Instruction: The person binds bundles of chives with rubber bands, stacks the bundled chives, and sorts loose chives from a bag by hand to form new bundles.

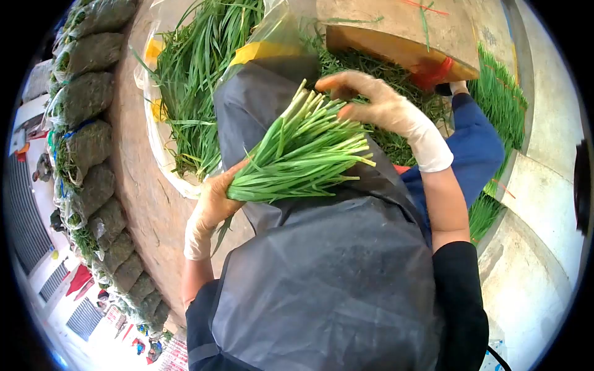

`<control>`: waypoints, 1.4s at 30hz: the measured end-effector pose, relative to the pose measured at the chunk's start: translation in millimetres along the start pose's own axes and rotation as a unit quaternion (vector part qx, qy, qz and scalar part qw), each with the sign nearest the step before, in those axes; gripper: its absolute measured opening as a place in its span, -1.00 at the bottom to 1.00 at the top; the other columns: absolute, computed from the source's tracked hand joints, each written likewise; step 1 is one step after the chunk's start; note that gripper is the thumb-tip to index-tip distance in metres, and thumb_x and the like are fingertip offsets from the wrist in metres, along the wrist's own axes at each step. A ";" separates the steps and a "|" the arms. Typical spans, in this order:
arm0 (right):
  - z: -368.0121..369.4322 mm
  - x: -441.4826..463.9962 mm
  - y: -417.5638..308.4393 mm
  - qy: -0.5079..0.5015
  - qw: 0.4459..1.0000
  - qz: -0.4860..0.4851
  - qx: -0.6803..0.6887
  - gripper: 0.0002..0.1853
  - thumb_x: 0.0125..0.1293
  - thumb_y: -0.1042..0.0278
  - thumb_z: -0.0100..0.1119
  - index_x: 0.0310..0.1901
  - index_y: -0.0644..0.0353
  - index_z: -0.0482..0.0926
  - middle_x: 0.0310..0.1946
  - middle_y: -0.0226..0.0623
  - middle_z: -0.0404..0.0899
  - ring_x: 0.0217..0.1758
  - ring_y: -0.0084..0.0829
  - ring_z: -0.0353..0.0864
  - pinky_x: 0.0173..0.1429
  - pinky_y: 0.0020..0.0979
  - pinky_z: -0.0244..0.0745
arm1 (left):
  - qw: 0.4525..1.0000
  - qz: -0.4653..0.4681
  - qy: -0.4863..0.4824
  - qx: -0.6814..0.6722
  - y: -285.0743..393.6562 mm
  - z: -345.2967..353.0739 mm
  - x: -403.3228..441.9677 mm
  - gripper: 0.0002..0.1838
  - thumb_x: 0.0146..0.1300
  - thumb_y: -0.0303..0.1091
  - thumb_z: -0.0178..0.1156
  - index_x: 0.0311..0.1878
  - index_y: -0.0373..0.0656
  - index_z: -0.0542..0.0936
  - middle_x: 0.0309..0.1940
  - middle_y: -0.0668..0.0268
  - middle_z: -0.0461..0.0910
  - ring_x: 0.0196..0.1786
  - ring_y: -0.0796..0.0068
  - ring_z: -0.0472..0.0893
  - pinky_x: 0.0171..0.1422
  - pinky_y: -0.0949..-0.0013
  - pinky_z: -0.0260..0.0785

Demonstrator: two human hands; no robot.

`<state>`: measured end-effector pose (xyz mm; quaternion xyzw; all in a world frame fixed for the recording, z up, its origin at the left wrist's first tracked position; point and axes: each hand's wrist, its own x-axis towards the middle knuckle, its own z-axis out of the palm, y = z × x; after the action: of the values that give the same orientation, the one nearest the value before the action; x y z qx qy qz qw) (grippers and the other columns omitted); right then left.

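My left hand [216,201], in a pale thin glove, is wrapped round the leafy end of a bunch of garlic chives [297,154]. The bunch lies slanted above my lap, its pale stalk ends fanned unevenly toward the upper right. Just beyond those ends hovers my gloved right hand [387,105], fingers curved with a gap between thumb and forefinger. I see nothing held in it. A dark apron [328,278] covers my lap beneath the bunch.
Loose chives [204,86] fill an open plastic bag at upper left. A wooden stool-like box [402,49] with red ties [432,73] stands at upper right, near green trimmings [396,133]. Upright chives [501,102] line the right side. Stuffed sacks [93,102] form a row at left.
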<state>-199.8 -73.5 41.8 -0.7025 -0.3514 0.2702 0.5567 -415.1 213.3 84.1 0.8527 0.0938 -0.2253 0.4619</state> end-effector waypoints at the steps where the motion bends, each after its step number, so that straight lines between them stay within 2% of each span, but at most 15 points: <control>1: 5.1 -2.1 -5.5 -0.017 0.996 -0.033 -0.077 -0.66 0.28 0.16 0.22 -0.03 0.23 0.58 -0.19 -0.26 0.63 -0.05 -0.48 0.57 0.07 -0.41 0.44 | 1.000 -0.010 0.000 -0.019 -1.2 -0.7 1.8 -0.33 0.01 -0.55 0.31 0.28 -0.09 0.43 -0.03 0.13 0.64 0.01 0.39 0.64 0.11 0.41 0.42; 3: 10.1 -2.8 0.6 -0.033 0.992 0.087 0.081 -0.78 0.22 0.34 0.26 -0.18 0.30 0.63 -0.28 -0.36 0.61 -0.25 -0.58 0.54 -0.12 -0.51 0.46 | 1.000 -0.001 0.000 -0.018 -3.4 -0.7 3.7 -0.33 0.01 -0.56 0.31 0.28 -0.10 0.43 -0.04 0.14 0.64 0.00 0.41 0.64 0.11 0.41 0.42; 9: -15.1 -1.6 -4.3 0.077 0.989 0.033 0.124 -0.71 0.35 0.13 0.14 -0.16 0.20 0.64 -0.36 -0.51 0.61 -0.32 -0.59 0.48 -0.19 -0.50 0.42 | 1.000 -0.011 -0.007 -0.010 -4.5 -3.5 2.4 -0.33 -0.01 -0.56 0.32 0.27 -0.13 0.44 -0.05 0.13 0.65 0.02 0.42 0.63 0.12 0.40 0.41; 13: 4.1 -1.0 -8.6 -0.045 0.997 0.045 0.031 -0.72 0.30 0.16 0.21 -0.24 0.25 0.59 -0.37 -0.43 0.61 -0.30 -0.55 0.52 -0.17 -0.50 0.43 | 1.000 0.004 -0.009 0.007 -1.3 -2.8 5.4 -0.33 -0.01 -0.56 0.32 0.27 -0.10 0.44 -0.03 0.12 0.64 0.04 0.41 0.63 0.12 0.39 0.40; 15: -1.6 -3.9 -5.4 0.027 0.997 -0.011 0.076 -0.75 0.30 0.18 0.21 -0.27 0.24 0.60 -0.37 -0.41 0.62 -0.33 -0.56 0.53 -0.25 -0.51 0.42 | 1.000 0.010 -0.008 0.015 -1.0 -3.1 5.0 -0.33 0.01 -0.55 0.31 0.27 -0.10 0.43 -0.02 0.12 0.64 0.05 0.41 0.62 0.11 0.40 0.41; 16: -5.0 -7.5 -9.2 0.102 0.976 0.013 0.191 -0.74 0.32 0.15 0.18 -0.32 0.20 0.60 -0.37 -0.40 0.62 -0.34 -0.59 0.53 -0.24 -0.54 0.40 | 1.000 0.008 -0.007 0.007 -4.2 -2.4 4.0 -0.34 0.01 -0.55 0.31 0.28 -0.10 0.43 -0.02 0.12 0.63 0.05 0.41 0.62 0.11 0.40 0.41; 19: -51.3 -16.4 33.0 0.169 0.969 0.007 0.181 -0.71 0.31 0.10 0.16 -0.36 0.18 0.60 -0.39 -0.42 0.60 -0.35 -0.63 0.46 -0.19 -0.56 0.37 | 1.000 -0.007 -0.009 -0.007 -1.0 -2.3 -0.4 -0.34 0.02 -0.54 0.31 0.27 -0.10 0.43 -0.03 0.12 0.64 0.04 0.41 0.63 0.11 0.41 0.41; 21: -42.8 -24.5 11.9 0.126 0.987 0.083 -0.053 -0.68 0.28 0.10 0.19 -0.25 0.24 0.62 -0.32 -0.39 0.59 -0.25 -0.54 0.49 -0.06 -0.48 0.40 | 1.000 -0.013 -0.002 0.002 -3.4 -1.6 1.0 -0.34 0.01 -0.54 0.32 0.26 -0.10 0.44 -0.03 0.13 0.64 0.04 0.41 0.63 0.11 0.40 0.41; 23: -13.0 -30.6 -23.4 0.040 0.988 0.149 -0.028 -0.70 0.24 0.15 0.25 -0.18 0.23 0.61 -0.29 -0.37 0.60 -0.22 -0.49 0.52 -0.01 -0.44 0.41 | 1.000 -0.001 -0.001 0.009 -5.8 0.7 0.6 -0.32 -0.02 -0.53 0.34 0.26 -0.11 0.44 -0.04 0.12 0.64 0.05 0.41 0.63 0.12 0.40 0.41; 25: 11.8 -35.6 -22.1 -0.057 0.990 0.128 -0.008 -0.70 0.18 0.21 0.33 -0.14 0.21 0.61 -0.28 -0.37 0.60 -0.16 -0.49 0.54 0.02 -0.43 0.41 | 1.000 -0.010 0.006 0.000 -4.5 2.6 2.5 -0.31 -0.04 -0.55 0.35 0.27 -0.12 0.44 -0.02 0.11 0.63 0.06 0.41 0.62 0.13 0.40 0.40; 26: 24.1 -37.2 -16.4 -0.054 0.977 0.165 0.128 -0.71 0.17 0.15 0.34 -0.22 0.21 0.63 -0.31 -0.33 0.62 -0.20 -0.52 0.54 -0.05 -0.47 0.40 | 1.000 0.009 0.010 0.003 0.7 2.7 2.7 -0.30 -0.03 -0.57 0.35 0.27 -0.11 0.44 0.01 0.14 0.63 0.08 0.43 0.61 0.14 0.41 0.39; 30: 32.9 -36.2 -15.1 0.027 0.950 0.189 0.245 -0.73 0.16 0.22 0.34 -0.20 0.21 0.65 -0.33 -0.37 0.60 -0.19 -0.55 0.53 -0.04 -0.46 0.40 | 0.999 0.021 0.040 0.005 4.4 8.7 -4.8 -0.31 -0.01 -0.60 0.33 0.28 -0.14 0.43 0.06 0.17 0.61 0.10 0.49 0.58 0.18 0.42 0.37; 37: 31.4 -41.3 -9.2 0.089 0.971 0.143 0.169 -0.65 0.34 0.09 0.16 -0.19 0.28 0.63 -0.37 -0.38 0.62 -0.26 -0.56 0.51 -0.11 -0.49 0.40 | 1.000 0.001 0.022 -0.007 6.7 14.5 -1.7 -0.29 -0.03 -0.61 0.32 0.28 -0.11 0.43 0.04 0.19 0.62 0.05 0.48 0.61 0.15 0.44 0.40; 41: 21.7 -43.3 39.1 0.327 0.940 -0.066 0.066 -0.58 0.31 0.02 0.19 -0.20 0.34 0.61 -0.39 -0.33 0.59 -0.28 -0.55 0.53 -0.15 -0.47 0.43 | 0.999 0.017 0.031 0.020 4.8 20.7 0.6 -0.27 -0.06 -0.61 0.33 0.28 -0.02 0.44 0.03 0.16 0.61 0.04 0.36 0.63 0.12 0.41 0.43; 42: -8.0 -48.7 46.8 0.320 0.940 0.098 0.067 -0.58 0.29 0.01 0.21 -0.22 0.32 0.60 -0.38 -0.34 0.58 -0.25 -0.53 0.53 -0.11 -0.45 0.43 | 0.998 0.037 0.044 0.034 4.2 21.3 -0.2 -0.26 -0.08 -0.61 0.33 0.27 0.03 0.45 0.02 0.15 0.61 0.03 0.29 0.63 0.10 0.38 0.45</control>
<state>-214.2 -123.2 -2.4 -0.7440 -0.0652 0.1069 0.6563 -420.1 193.4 77.3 0.8798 0.0746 -0.1733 0.4362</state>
